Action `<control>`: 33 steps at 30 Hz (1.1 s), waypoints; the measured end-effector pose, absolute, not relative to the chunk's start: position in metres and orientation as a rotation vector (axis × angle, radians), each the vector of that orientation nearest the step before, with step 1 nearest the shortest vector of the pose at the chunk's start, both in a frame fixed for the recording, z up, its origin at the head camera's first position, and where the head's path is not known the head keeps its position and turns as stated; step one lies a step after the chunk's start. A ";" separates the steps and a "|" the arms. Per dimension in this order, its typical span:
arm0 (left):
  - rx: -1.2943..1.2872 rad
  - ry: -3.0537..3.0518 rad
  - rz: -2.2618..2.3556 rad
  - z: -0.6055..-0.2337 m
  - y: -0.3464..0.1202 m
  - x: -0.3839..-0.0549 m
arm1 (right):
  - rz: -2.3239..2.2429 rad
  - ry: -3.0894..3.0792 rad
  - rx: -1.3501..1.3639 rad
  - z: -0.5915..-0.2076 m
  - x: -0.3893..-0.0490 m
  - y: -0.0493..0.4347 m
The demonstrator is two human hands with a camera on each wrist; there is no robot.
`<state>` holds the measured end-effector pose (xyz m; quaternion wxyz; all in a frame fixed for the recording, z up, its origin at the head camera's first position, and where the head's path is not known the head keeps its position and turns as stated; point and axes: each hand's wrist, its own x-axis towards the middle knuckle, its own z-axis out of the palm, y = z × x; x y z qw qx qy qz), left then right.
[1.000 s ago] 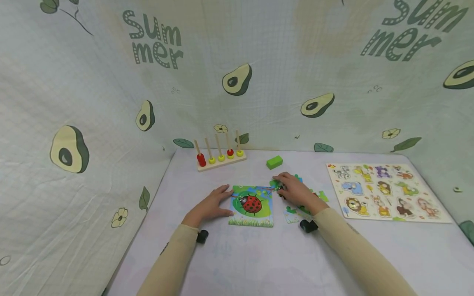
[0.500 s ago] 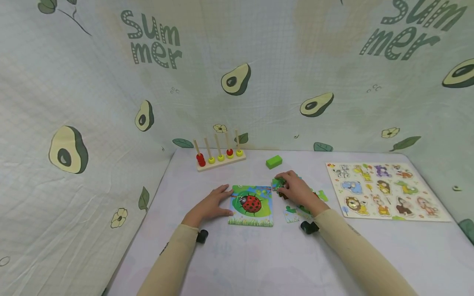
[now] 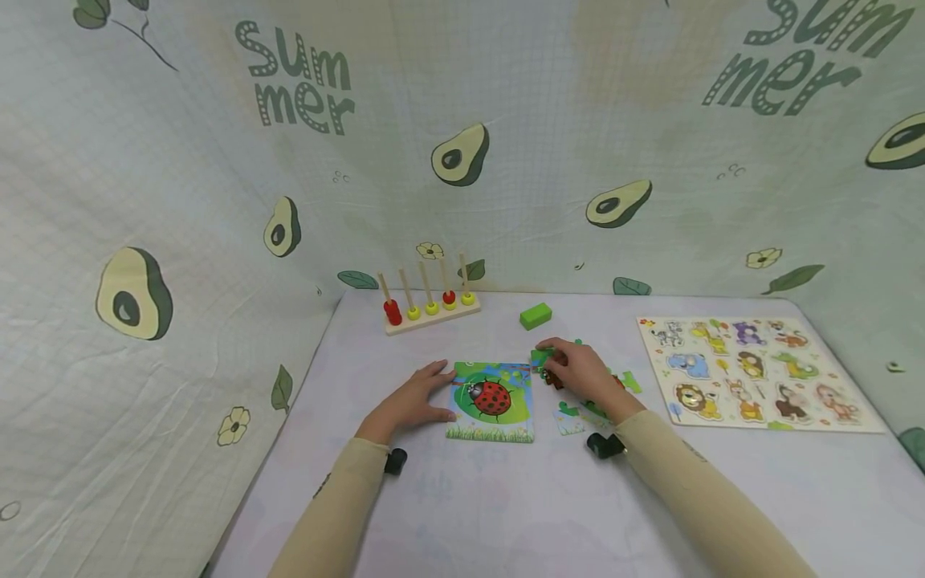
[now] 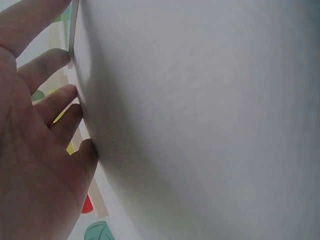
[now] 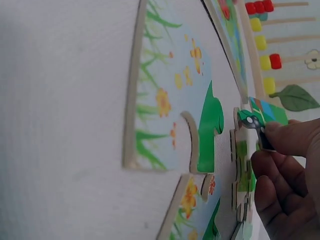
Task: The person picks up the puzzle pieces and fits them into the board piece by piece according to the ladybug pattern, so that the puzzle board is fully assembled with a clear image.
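A square ladybug picture board (image 3: 491,425) lies flat in the middle of the table. At its left edge rests my left hand (image 3: 409,404), fingers relaxed and spread, fingertips and thumb at the border. In the left wrist view those fingertips meet the table and the edge of a thin board (image 4: 73,30). Just off the board's upper right corner, my right hand (image 3: 580,374) pinches a green and blue jigsaw piece (image 5: 268,111) with part of a ladybug's head on it. Loose jigsaw pieces (image 3: 568,421) lie under and around this hand, some hidden by it.
A peg abacus (image 3: 433,316) with red and yellow beads stands at the back left. Right of it lies a green block (image 3: 535,316). An animal puzzle board (image 3: 766,377) takes up the right side. A printed cloth (image 3: 535,249) hangs behind the table.
My right hand has shifted only slightly, its thumb and fingers now pinching the jigsaw piece near the board's corner. My left hand has stayed at the board's left edge.
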<state>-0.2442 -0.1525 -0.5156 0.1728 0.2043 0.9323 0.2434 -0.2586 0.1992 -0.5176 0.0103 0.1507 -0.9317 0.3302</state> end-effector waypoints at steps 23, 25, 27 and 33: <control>0.600 2.648 0.688 -0.517 -0.152 -0.244 | 1.307 -2.817 0.514 -0.522 -0.257 0.184; 0.601 2.647 0.687 -0.517 -0.152 -0.244 | 1.319 -2.819 0.504 -0.523 -0.257 0.180; 0.599 2.645 0.689 -0.517 -0.152 -0.244 | 1.337 -2.825 0.493 -0.524 -0.257 0.175; 0.601 2.646 0.689 -0.516 -0.152 -0.244 | 1.387 -2.799 0.511 -0.523 -0.253 0.160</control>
